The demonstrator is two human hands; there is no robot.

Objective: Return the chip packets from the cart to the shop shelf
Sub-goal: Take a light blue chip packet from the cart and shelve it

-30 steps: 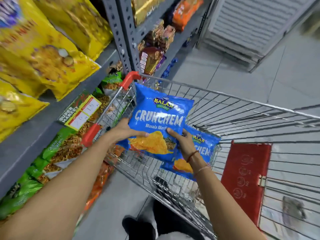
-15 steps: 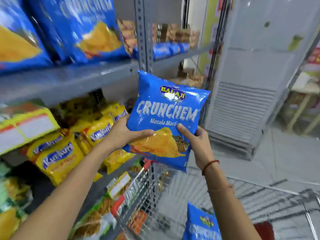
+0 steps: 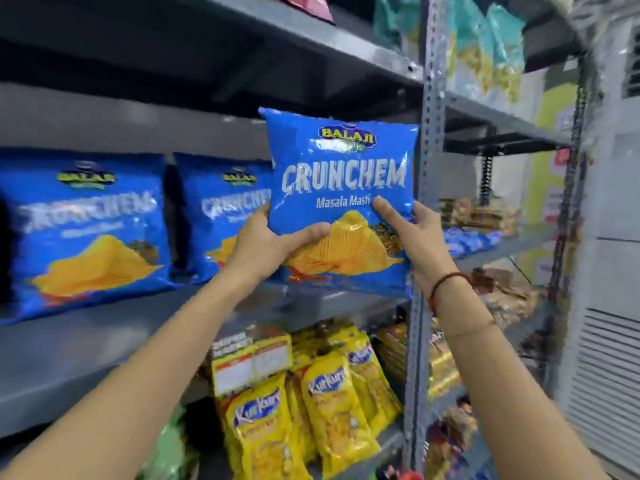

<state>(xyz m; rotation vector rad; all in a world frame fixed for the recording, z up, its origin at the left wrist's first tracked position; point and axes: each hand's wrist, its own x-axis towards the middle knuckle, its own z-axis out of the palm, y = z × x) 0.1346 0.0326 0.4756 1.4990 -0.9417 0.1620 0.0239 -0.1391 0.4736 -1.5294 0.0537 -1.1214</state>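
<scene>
I hold a blue Crunchem chip packet (image 3: 341, 188) upright in both hands, just above the right end of a grey metal shelf (image 3: 104, 341). My left hand (image 3: 266, 244) grips its lower left edge, thumb across the front. My right hand (image 3: 412, 237) holds the lower right edge. Two matching blue packets stand on that shelf to the left, one at the far left (image 3: 86, 233) and one beside my left hand (image 3: 225, 216). The cart is out of view.
A perforated grey upright post (image 3: 424, 237) rises right behind the held packet. Yellow Kurkure packets (image 3: 329, 410) fill the shelf below, with a price label (image 3: 249, 362) on its edge. More snack packets sit on the shelves above and to the right.
Both hands have lifted the blue packet from the cart up to the level of the shelf with matching packets. My view has swung up from the cart to the shelves.
</scene>
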